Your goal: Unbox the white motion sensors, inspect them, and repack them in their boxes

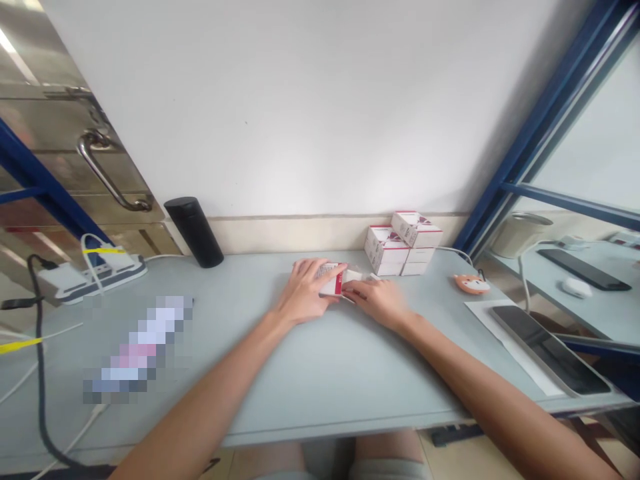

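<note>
Near the middle of the table, a small white carton [330, 288] with a red band lies under my left hand [307, 290]. The fingers of that hand wrap over the carton's top and side. My right hand [375, 299] is at the carton's right end, its fingers closed together at the open flaps [354, 275]. Whether those fingers pinch a flap or something at the opening is hidden. Behind and to the right, several similar white and red cartons [387, 252] are stacked against the wall.
A black tumbler [195, 230] stands at the back left, beside a white power strip [103, 277] with cables. At the right are an orange and white animal-shaped item [471, 284], a white sheet [500, 337] and a dark-screened phone [550, 350]. A blue-framed glass panel [570, 193] borders the right side.
</note>
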`<state>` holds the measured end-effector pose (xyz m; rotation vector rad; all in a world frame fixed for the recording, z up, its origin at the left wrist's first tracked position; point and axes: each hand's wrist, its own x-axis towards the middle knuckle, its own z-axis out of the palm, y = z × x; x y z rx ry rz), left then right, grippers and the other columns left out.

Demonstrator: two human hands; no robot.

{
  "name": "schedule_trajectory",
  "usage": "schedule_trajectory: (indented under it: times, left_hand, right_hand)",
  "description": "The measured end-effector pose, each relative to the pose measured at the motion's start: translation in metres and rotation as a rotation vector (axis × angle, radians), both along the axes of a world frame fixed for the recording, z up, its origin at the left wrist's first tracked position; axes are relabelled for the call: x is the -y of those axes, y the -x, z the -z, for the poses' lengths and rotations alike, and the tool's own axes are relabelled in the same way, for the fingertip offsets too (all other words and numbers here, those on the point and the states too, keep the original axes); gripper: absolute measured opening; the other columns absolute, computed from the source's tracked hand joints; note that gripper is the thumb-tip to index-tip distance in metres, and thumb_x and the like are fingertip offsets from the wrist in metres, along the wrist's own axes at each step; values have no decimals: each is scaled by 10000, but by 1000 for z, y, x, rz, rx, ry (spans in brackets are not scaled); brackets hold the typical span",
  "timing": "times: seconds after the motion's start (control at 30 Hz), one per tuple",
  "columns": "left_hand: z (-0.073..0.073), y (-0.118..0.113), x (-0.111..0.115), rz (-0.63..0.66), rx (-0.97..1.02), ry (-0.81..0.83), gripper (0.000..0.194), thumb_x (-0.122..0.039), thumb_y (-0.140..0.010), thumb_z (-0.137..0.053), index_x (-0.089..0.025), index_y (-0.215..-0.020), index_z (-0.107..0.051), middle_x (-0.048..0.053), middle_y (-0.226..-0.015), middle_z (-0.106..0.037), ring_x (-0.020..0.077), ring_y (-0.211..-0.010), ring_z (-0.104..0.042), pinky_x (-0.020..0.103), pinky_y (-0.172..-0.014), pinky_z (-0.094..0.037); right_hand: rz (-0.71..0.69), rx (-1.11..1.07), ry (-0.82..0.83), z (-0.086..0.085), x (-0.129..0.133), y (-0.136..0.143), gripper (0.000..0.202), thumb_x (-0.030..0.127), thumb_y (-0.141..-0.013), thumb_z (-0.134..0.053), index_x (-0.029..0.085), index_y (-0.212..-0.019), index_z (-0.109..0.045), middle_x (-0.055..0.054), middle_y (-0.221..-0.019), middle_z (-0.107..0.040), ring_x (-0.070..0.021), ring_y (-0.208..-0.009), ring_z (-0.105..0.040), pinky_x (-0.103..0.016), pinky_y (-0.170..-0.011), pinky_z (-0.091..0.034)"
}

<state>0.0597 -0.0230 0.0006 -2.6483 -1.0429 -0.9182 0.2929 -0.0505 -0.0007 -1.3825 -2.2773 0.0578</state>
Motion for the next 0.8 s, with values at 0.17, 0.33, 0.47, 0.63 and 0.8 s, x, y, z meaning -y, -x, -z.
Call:
schedule_trajectory:
  times: [0.17,0.33,0.47,0.63,0.8]
  left_hand:
    - [-4,3,-6,-62,-52,70,657,-395,-892,-788,-363,-1510,-567,90,-1395,-610,300,-1259,-553,484,-1127,-400]
    - [-14,15,-13,-147,-80,118,760,-364,-891,-785,-357,-1581,-465,100,-1459,-569,309,-1335,-519,501,-1170,-381]
    - [-18,36,-19,-154,-124,171,716,-327,-903,-758,-346,-1562,-477,88,-1509,-557,294,-1393,-498,494,-1205,-349]
    - [-11,55,-30,-230,-113,185,603,-333,-934,-703,-319,-1516,-544,100,-1511,-574,319,-1407,-502,540,-1209,-345]
    - [-13,55,-32,-336,-38,133,530,-310,-923,-698,-251,-1446,-630,166,-1560,-504,392,-1524,-361,622,-1267,-206]
  right_hand:
    - [58,42,19,3,-7,6,170,313,-1036,-567,268,-1017,-731,-70,-785,-776,-258,-697,-719,-323,-672,-420]
    - [130,-75,32,-1,-13,-10,217,328,-1087,-419,264,-1140,-619,-85,-1071,-794,-258,-828,-748,-338,-708,-473]
    - [107,-367,74,0,-16,-21,257,428,-1108,-326,250,-1151,-507,-49,-890,-775,-222,-772,-726,-357,-746,-533]
    - [63,-953,180,-4,-19,-24,417,659,-1011,-476,246,-1049,-438,-26,-848,-691,-205,-670,-707,-377,-663,-584]
    - [70,-1174,317,-11,-13,-21,541,739,-904,-620,231,-1047,-504,-10,-813,-690,-197,-702,-713,-380,-707,-609]
